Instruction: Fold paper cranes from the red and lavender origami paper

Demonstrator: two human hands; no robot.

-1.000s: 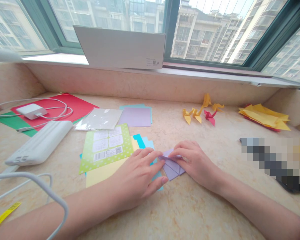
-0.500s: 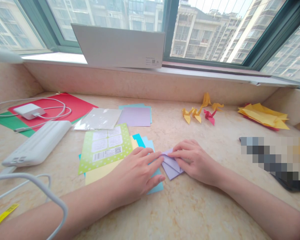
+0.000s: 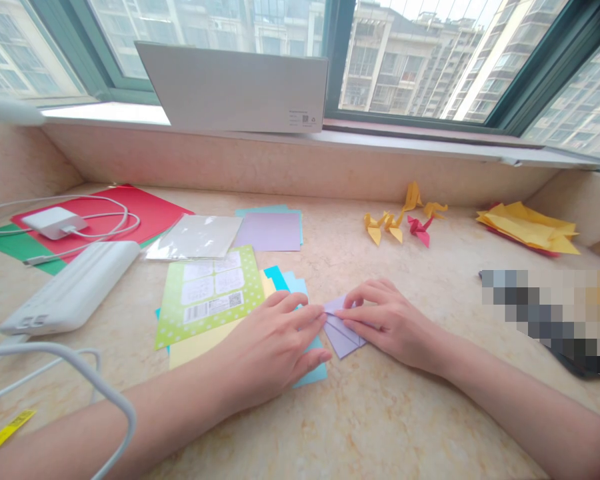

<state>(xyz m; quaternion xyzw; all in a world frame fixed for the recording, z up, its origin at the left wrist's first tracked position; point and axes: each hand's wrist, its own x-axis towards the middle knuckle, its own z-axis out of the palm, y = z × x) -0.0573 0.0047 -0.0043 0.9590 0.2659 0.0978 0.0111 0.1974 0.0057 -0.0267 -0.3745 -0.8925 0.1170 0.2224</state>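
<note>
A small folded purple paper [image 3: 344, 337] lies on the stone surface between my hands, with crease lines and layered flaps. My left hand [image 3: 285, 340] lies over the blue and yellow sheets, its fingers extended and their tips touching the paper's left corner. On the paper's right side rests my right hand [image 3: 387, 323], its thumb and fingers drawn together on a flap near the top edge. Under and beside my left hand are pale yellow sheets [image 3: 200, 348], blue sheets [image 3: 314, 375] and a green dotted packet [image 3: 173, 327].
Yellow cranes [image 3: 393, 229] and a pink crane [image 3: 420, 231] stand behind. Yellow sheets [image 3: 527, 227] lie back right, near a blurred dark object [image 3: 570, 357]. On the left are a white power bank [image 3: 75, 287], cables, a charger [image 3: 55, 223] and red paper [image 3: 150, 212].
My right fingers have shifted slightly on the folded purple paper, uncovering a little more of its top. My left hand has barely moved. The whole view has shifted slightly.
</note>
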